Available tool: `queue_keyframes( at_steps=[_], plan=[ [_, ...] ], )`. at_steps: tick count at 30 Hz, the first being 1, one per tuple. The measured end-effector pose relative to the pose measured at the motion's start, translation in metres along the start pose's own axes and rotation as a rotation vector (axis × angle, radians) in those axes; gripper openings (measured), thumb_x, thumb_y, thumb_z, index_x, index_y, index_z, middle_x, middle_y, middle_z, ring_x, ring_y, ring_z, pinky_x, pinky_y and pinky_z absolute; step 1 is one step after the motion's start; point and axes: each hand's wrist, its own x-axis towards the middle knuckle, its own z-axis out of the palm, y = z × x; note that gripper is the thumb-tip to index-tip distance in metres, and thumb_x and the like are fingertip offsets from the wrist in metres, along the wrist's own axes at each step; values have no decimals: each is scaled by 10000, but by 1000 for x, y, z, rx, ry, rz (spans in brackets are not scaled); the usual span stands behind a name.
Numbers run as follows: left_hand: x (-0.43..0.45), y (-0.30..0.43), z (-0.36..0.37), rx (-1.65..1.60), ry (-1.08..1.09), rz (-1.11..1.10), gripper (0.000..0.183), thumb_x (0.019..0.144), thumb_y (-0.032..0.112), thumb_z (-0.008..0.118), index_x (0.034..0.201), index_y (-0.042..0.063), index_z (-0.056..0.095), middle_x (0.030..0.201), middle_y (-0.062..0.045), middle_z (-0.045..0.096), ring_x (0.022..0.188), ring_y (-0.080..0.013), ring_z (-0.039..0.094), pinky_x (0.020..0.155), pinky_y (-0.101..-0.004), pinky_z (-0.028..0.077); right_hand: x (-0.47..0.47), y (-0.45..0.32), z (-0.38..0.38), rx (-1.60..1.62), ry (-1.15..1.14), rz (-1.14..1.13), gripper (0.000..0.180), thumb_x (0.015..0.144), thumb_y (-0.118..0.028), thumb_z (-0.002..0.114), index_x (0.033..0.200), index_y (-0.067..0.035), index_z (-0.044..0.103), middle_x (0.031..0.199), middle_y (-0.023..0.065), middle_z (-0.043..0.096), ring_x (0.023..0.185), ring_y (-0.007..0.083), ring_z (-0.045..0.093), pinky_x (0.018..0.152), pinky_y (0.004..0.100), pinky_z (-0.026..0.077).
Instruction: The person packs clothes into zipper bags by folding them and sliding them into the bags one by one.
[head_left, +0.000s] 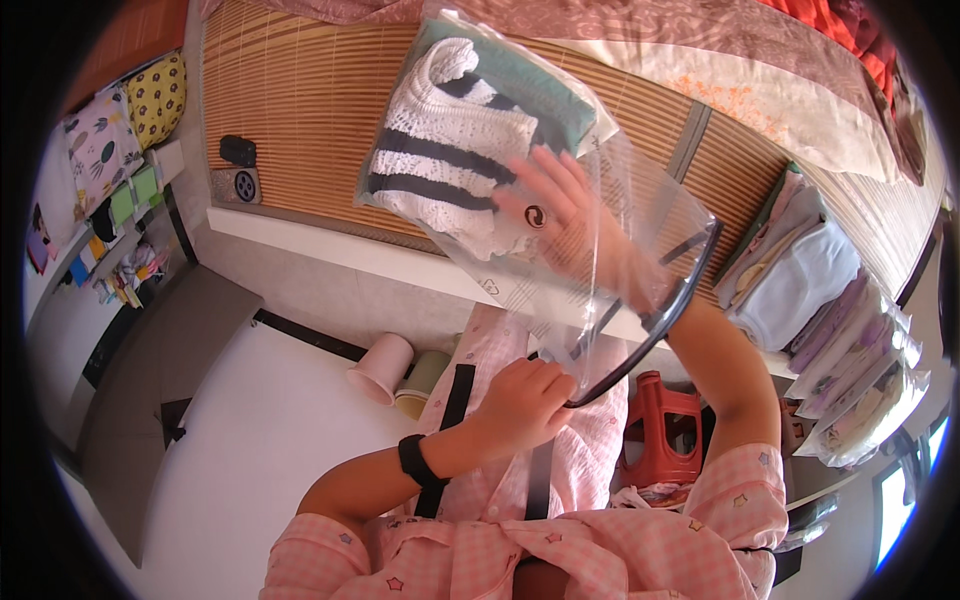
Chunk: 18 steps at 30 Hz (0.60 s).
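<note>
A clear plastic bag (645, 187) with printed marks lies before me, its dark-edged mouth (686, 289) facing me and gaping. Inside it is a folded white knit garment (450, 154) with dark stripes, lying against a green layer (555, 101). My right hand (555, 206) reaches through the mouth into the bag. Its fingers are spread flat by the knit's right side, seen through the film and slightly blurred. With bent fingers, my left hand (525, 397) grips the near corner of the bag's dark edge.
The bag rests on a bamboo mat (300, 97). Folded clothes (795, 262) and bagged garments (862, 375) are stacked at right. A phone (236, 185) and a small black object (238, 150) lie at left. Below the ledge are a pink bin (382, 367) and a red plastic stool (660, 435).
</note>
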Motion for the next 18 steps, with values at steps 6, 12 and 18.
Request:
queue_keyframes(
  at_steps=[6, 12, 18],
  plan=[
    [2, 4, 5, 50, 0, -18, 281, 551, 103, 701, 747, 60, 505, 733, -82, 501, 639, -269, 505, 589, -362, 419, -10, -17, -3, 143, 111, 442, 440, 825, -115, 567, 1251, -142, 461, 1030, 183, 607, 912, 357, 606, 733, 422, 506],
    [0, 4, 8, 70, 6, -20, 261, 561, 97, 685, 736, 48, 497, 731, -87, 500, 632, -273, 502, 575, -368, 416, 25, -22, 8, 183, 161, 890, 277, 869, -174, 555, 1131, -131, 477, 893, 178, 632, 760, 360, 625, 597, 446, 477],
    [-15, 2, 17, 46, 17, -87, 239, 611, 112, 652, 799, 35, 527, 751, -83, 503, 666, -268, 529, 591, -372, 427, 47, 17, 19, -71, 684, 389, 202, 764, -64, 604, 950, -45, 528, 685, 139, 557, 646, 307, 563, 565, 406, 440]
  ],
)
